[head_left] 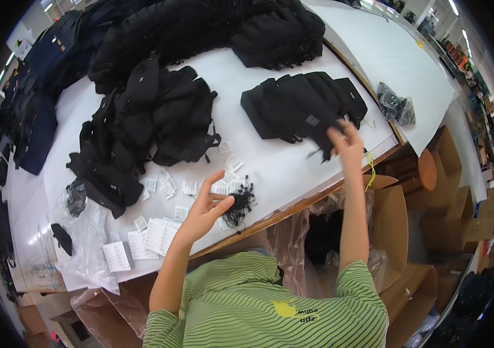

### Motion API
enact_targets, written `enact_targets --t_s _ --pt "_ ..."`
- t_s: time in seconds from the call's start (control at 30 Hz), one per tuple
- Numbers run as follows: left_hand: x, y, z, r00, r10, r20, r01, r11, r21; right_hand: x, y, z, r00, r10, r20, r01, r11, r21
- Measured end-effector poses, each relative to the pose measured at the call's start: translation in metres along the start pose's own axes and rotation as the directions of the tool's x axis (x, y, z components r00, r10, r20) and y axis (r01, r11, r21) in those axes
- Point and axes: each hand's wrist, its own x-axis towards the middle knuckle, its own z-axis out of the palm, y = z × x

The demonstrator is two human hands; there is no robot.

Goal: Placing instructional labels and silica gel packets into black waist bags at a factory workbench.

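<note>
- Green shirt (229, 313), nearest cam.
- Blk bags (282, 107) on table (293, 180), R side; R hand (348, 142) blurred at edge, can't tell if gripping.
- L hand (200, 213): fingers spread, nr blk cords (236, 210).
- White tags (189, 187) to cords' L.

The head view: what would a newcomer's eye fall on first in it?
Probably the loose heap of black fabric goods, left of centre on the white table, and the fanned black stack to its right. The small tangle of black cords near the table's front edge also stands out, with white tags to its left. At the bottom, the green striped shirt adds bright colour.
</note>
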Motion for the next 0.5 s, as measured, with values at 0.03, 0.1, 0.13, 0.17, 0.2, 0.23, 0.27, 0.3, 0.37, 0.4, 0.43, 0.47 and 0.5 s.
enact_targets --t_s 0.03,0.1,0.13,0.17,0.2,0.23,0.27,0.3,0.37,0.4,0.43,0.47,0.5 --pt "0.010 -0.004 0.003 1.000 -0.017 0.011 0.016 0.997 0.076 0.025 0.000 -0.020 0.992 0.075 -0.105 -0.080 0.996 -0.037" --pt "0.045 0.005 -0.005 0.998 -0.045 0.040 0.038 0.984 0.175 0.078 -0.002 -0.041 0.948 0.100 -0.301 -0.113 0.993 -0.028" --pt "0.073 0.002 0.000 0.999 -0.010 0.036 0.003 0.982 0.186 0.114 0.013 -0.063 0.930 0.007 -0.368 -0.067 0.986 -0.150" --pt "0.102 -0.004 0.008 0.999 0.020 0.029 -0.025 0.980 0.196 0.144 0.037 -0.084 0.904 -0.086 -0.418 -0.035 0.961 -0.274" --pt "0.131 -0.012 0.010 1.000 0.012 -0.021 -0.008 0.979 0.202 0.164 0.058 -0.095 0.900 -0.084 -0.427 -0.042 0.960 -0.278" --pt "0.152 -0.023 0.012 1.000 0.002 -0.007 0.000 0.978 0.207 0.178 0.079 -0.101 0.910 -0.090 -0.404 -0.139 0.853 -0.503" --pt "0.174 -0.031 0.013 0.992 -0.068 -0.104 0.085 0.982 0.170 0.195 0.094 -0.105 0.922 -0.092 -0.376 -0.213 0.692 -0.690" --pt "0.195 -0.036 0.012 0.970 -0.139 -0.200 0.166 0.978 0.125 0.208 0.105 -0.108 0.963 0.234 -0.134 -0.259 0.672 -0.694" --pt "0.225 -0.039 0.017 0.952 -0.189 -0.241 0.220 0.969 0.112 0.213 0.134 -0.110 0.883 0.456 -0.111 -0.352 0.489 -0.798" --pt "0.231 -0.040 0.005 0.935 -0.174 -0.309 0.214 0.971 0.103 0.211 0.113 -0.071 0.927 0.348 -0.139 -0.283 0.408 -0.868" --pt "0.240 -0.033 0.016 0.929 -0.194 -0.314 0.225 0.972 0.065 0.209 0.111 -0.078 0.934 0.317 -0.167 -0.300 0.437 -0.848" --pt "0.251 -0.025 0.035 0.925 -0.227 -0.305 0.236 0.972 -0.009 0.211 0.122 -0.096 0.922 0.330 -0.204 -0.358 0.517 -0.778" --pt "0.256 -0.021 0.050 0.916 -0.268 -0.299 0.255 0.963 -0.083 0.209 0.135 -0.113 0.905 0.354 -0.235 -0.411 0.589 -0.696"
